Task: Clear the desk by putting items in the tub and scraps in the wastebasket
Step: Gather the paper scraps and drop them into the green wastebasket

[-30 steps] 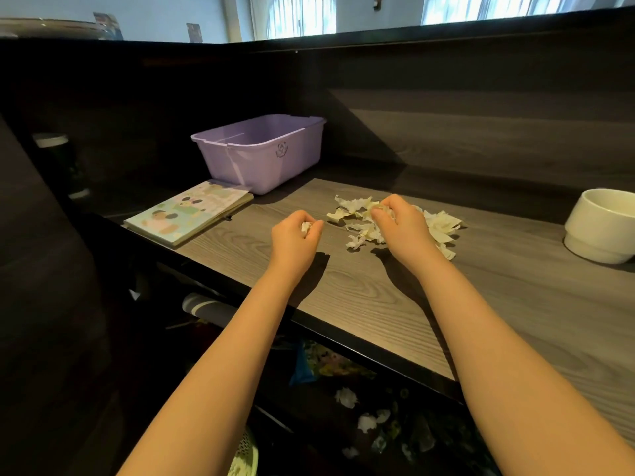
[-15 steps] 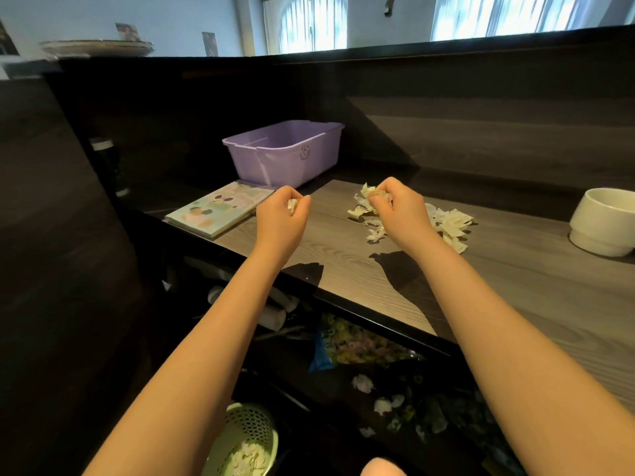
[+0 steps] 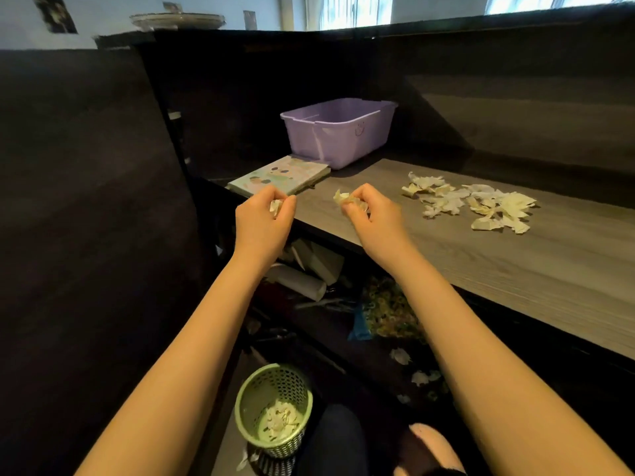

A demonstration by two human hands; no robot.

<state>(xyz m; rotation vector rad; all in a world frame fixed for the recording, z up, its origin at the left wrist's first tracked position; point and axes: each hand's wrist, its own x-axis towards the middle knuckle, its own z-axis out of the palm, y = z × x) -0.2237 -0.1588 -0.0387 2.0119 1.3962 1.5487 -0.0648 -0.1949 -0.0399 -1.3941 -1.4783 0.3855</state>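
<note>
My left hand [image 3: 263,219] pinches a small paper scrap [image 3: 276,207] over the desk's front edge. My right hand [image 3: 369,214] grips a few crumpled scraps [image 3: 343,198] just to its right. A pile of torn paper scraps [image 3: 470,204] lies on the grey desk [image 3: 515,269]. The lilac tub [image 3: 338,132] stands at the back left, with a pastel notebook [image 3: 280,175] in front of it. A green mesh wastebasket [image 3: 275,408] holding scraps stands on the floor below my left arm.
Dark panels wall the desk at the left and back. Under the desk are rolled papers [image 3: 302,278], a patterned bag [image 3: 388,312] and loose scraps [image 3: 421,376] on the floor. My knee [image 3: 335,438] and foot [image 3: 433,444] are beside the basket.
Both hands lifted scraps off the pile and drew back left to the desk's front edge. My view tilted down, bringing the wastebasket into sight.
</note>
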